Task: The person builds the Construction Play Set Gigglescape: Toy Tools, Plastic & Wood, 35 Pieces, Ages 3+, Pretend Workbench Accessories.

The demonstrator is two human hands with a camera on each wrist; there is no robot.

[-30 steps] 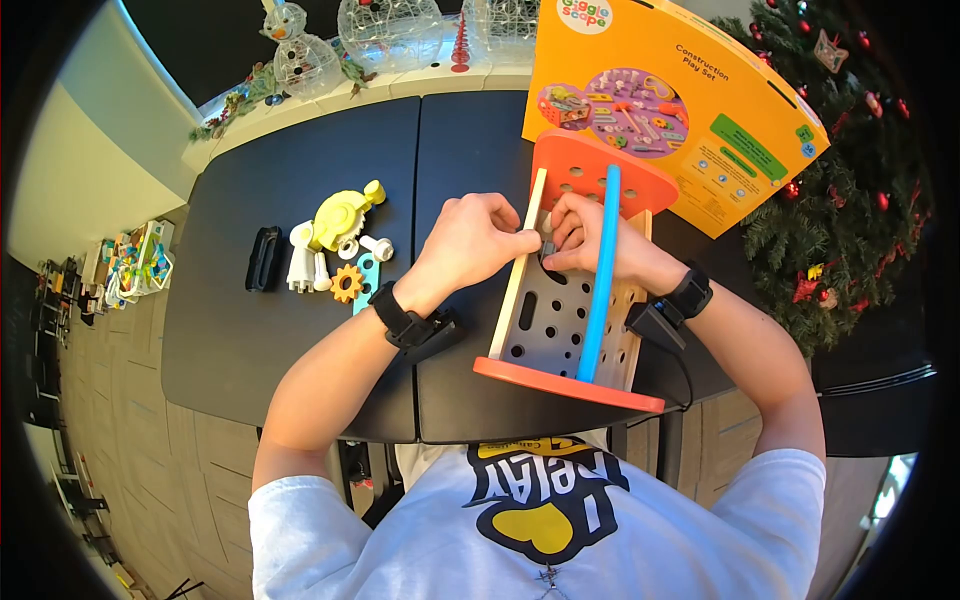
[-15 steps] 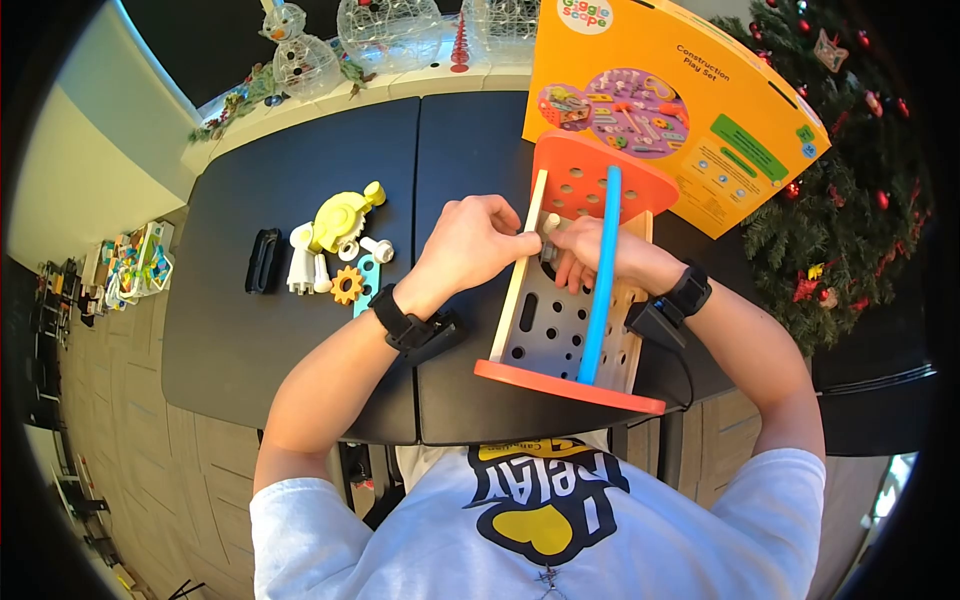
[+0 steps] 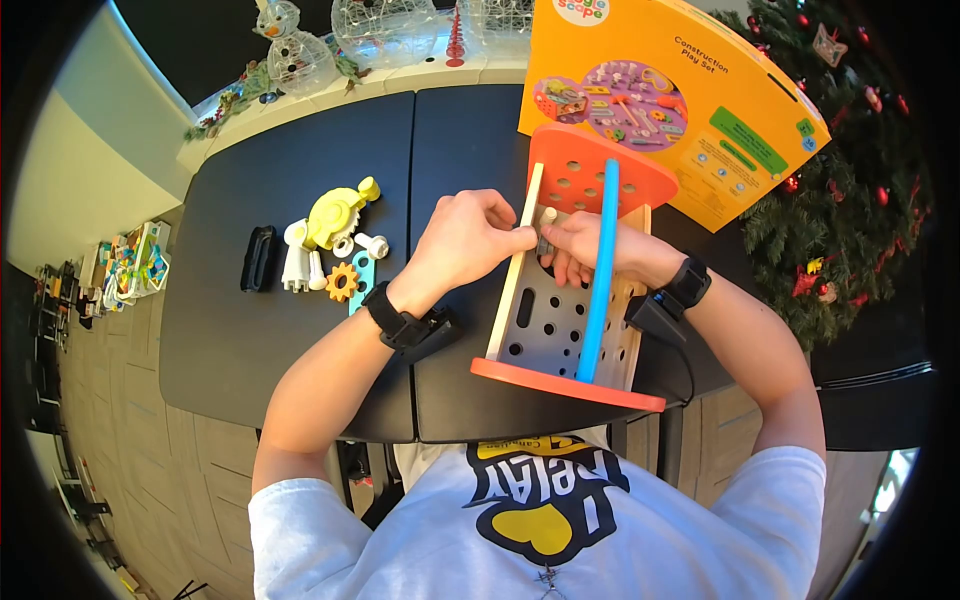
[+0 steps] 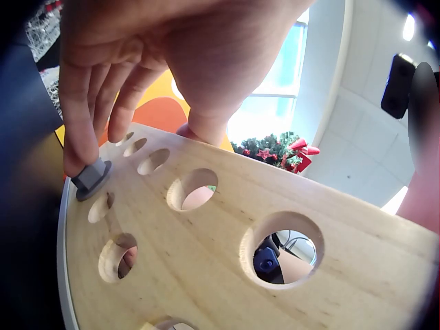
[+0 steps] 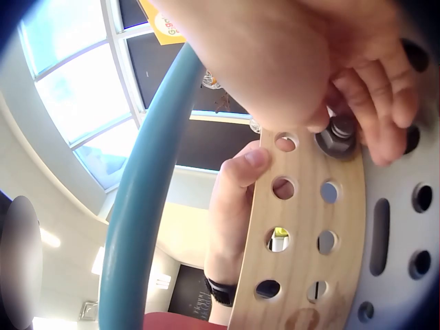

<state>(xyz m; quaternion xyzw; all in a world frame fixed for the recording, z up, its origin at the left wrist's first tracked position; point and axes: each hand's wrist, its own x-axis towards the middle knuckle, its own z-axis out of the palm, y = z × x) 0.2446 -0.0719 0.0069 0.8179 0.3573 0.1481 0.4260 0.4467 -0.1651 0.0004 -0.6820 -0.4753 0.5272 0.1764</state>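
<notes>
1. toward the left edge of the smooth black worktop, we see a dark, oblong, hollow-looking piece.
2. just right of it, midway between the near and far edges, we find a cluster of toy parts: a ribbed white piece, a rounded yellow toy saw, a toothed orange gear, a holed teal strip and a white bolt.
3. our left hand clasps the pale wooden side of the toolbox, thumb over its top edge, fingertips on a grey hexagonal head. this head sits against the grained outer face, by the bottom edge.
4. inside, low on that same drilled wood and toward the far end, we see a dark grey nut around a threaded shaft. our right hand has its thumb and fingers around the nut; we cannot tell whether they pinch it.
5. the toolbox stands near the worktop's near edge, with rounded red ends, a perforated grey base and a smooth blue rod.
6. at the far right corner, we see a glossy orange-yellow carton leaning back.
</notes>
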